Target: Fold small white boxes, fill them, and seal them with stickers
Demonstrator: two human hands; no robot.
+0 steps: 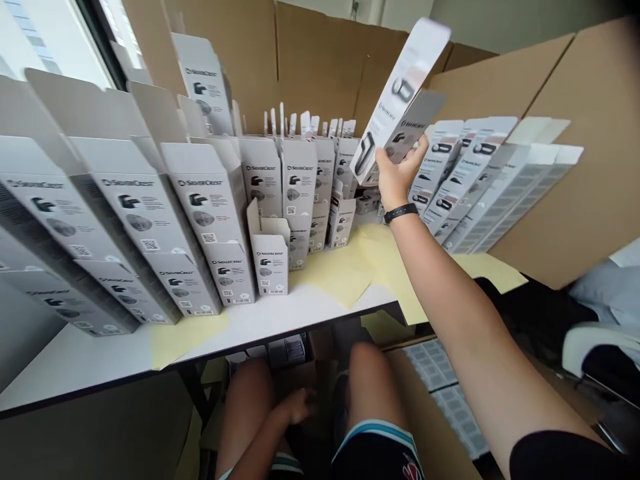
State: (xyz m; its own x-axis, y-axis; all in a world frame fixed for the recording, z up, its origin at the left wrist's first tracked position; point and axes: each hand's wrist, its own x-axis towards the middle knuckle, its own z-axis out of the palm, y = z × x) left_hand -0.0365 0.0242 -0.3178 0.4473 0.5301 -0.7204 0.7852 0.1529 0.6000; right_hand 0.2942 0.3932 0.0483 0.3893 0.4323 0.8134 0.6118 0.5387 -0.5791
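High over the table, my right hand grips a white and grey SilverCrest box by its lower part. The box leans to the right, and its top flap stands up. A black band circles my right wrist. Between my knees, in shadow, my left hand is closed with its fingers curled, and no object shows in it. Just below and left of the raised box are rows of similar boxes with raised flaps. A small upright box with a raised flap stands at the front of these rows.
Taller boxes fill the left of the white table. More boxes lean at the right against cardboard walls. Yellow sheets lie on the table. Below are packed boxes; a white chair stands at right.
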